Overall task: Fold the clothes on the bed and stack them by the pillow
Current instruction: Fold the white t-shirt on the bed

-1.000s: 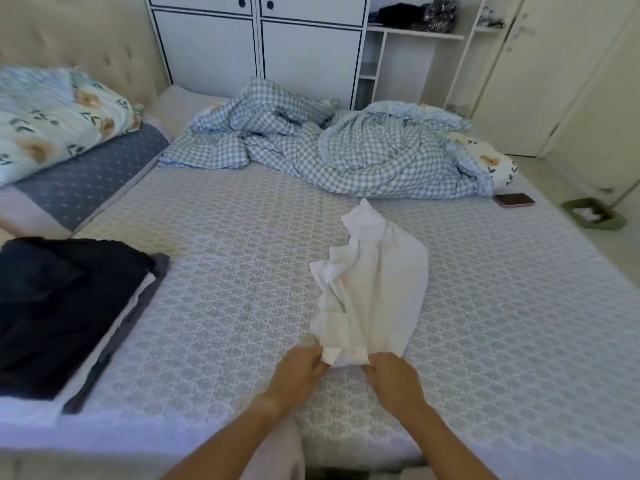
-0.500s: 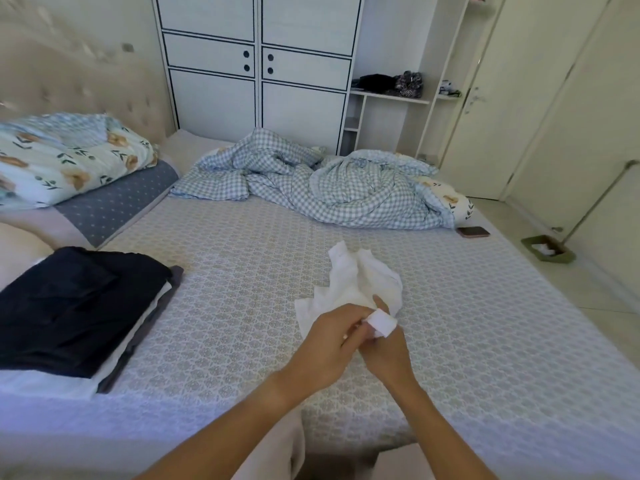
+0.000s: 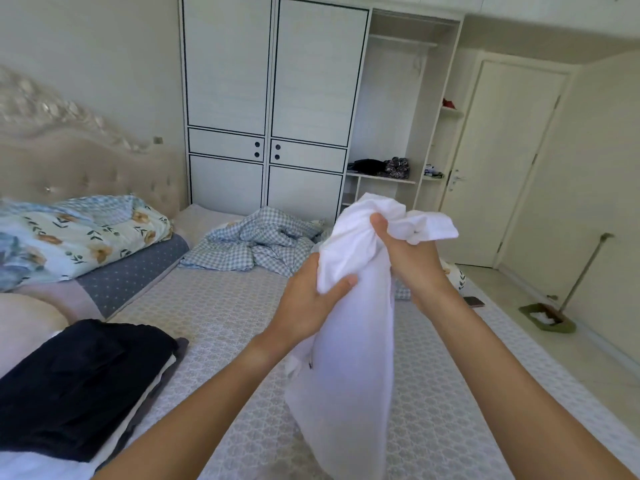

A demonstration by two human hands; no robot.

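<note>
Garment under inspection is white and held in the air above the bed, over its near half, clear of the patterned cover. Your left hand grips the cloth from the left side, fingers wrapped behind and thumb laid across the front. Your right hand sits higher and slightly farther out, fingers curled round a bunched upper section, so that a crumpled wad of fabric stands above and to the right of the fist. The rest of the garment hangs loose below both hands, its lower end running out of view at the bottom of the frame. Its type cannot be told from the crumpled shape. At the near left corner of the bed lies a stack of folded clothes, dark item on top, a white and a grey layer showing at its edges; a pale pillow lies just beside it toward the headboard. Farther along the left edge rests a floral quilt on a grey dotted pillow. A blue checked blanket lies rumpled along the far edge of the bed. A phone lies at the right edge. On the floor to the right stands a green dustpan with a long handle.
</note>
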